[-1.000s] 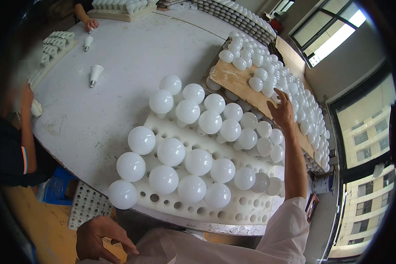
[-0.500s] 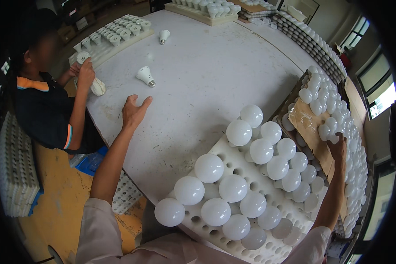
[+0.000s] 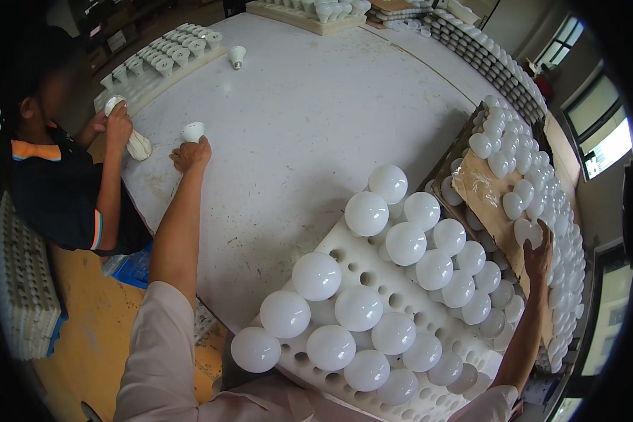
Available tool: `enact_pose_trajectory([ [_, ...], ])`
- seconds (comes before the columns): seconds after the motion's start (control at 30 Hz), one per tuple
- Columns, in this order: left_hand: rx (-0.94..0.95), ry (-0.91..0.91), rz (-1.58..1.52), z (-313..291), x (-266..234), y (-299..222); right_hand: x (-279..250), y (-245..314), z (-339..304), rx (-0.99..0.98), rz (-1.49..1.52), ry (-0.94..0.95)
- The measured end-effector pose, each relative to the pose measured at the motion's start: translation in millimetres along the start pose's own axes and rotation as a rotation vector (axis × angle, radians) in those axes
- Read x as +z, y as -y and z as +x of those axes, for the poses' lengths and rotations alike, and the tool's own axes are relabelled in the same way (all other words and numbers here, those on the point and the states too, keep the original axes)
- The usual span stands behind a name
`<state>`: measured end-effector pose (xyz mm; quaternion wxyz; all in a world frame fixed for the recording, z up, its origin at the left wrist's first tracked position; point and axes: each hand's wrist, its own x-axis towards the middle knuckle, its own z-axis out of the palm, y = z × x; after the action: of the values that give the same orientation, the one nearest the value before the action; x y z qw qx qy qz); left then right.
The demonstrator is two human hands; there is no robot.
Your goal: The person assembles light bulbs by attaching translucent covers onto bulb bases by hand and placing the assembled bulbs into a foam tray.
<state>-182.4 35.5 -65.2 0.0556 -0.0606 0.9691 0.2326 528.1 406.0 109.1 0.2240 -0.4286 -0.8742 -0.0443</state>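
Note:
My left hand (image 3: pixel 191 156) is closed round the lower end of a white bulb housing (image 3: pixel 193 131), its wide rim up, over the left side of the table. At the far right my right hand (image 3: pixel 538 251) grips a round white bulb cover (image 3: pixel 527 231) by the stacked covers (image 3: pixel 561 246) and a brown cardboard sheet (image 3: pixel 487 190). Nearest me, a white foam tray (image 3: pixel 364 264) full of holes bears several rows of bulbs with white globes (image 3: pixel 317 276). Another bulb housing (image 3: pixel 237 57) stands alone on the table, farther off.
At the left edge, a co-worker's hands (image 3: pixel 117 128) hold a white housing and a pale cloth (image 3: pixel 139 146). Behind them lies a foam tray of housings (image 3: pixel 163 65); another tray (image 3: pixel 323 27) sits at the far edge. Stacked covers (image 3: pixel 499 53) line the back right of the table (image 3: pixel 274 119).
My left hand has reached forward and closed on the housing that lay on the table, now turned rim up. My right hand has taken hold of a bulb cover. The view has shifted slightly.

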Motion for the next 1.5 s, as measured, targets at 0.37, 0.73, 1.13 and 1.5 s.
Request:
enact_pose_trajectory([
  [0.37, 0.233, 0.612, -1.534, -114.0, -94.8, 131.5, -84.7, 100.5, -86.1, 0.308, 1.342, -0.026],
  [0.73, 1.456, 0.746, -0.9, -299.0, -175.0, 226.3, -111.7, 202.3, -212.8, 0.119, 1.557, 0.281],
  [1.13, 1.21, 1.486, -0.568, -439.8, -140.7, 160.5, -87.2, 275.4, -280.2, -0.144, 1.185, 0.702],
  [1.5, 1.202, 1.439, -0.351, -434.5, -136.7, 160.0, -72.1, 295.8, -279.1, -0.252, 0.927, 0.851],
])
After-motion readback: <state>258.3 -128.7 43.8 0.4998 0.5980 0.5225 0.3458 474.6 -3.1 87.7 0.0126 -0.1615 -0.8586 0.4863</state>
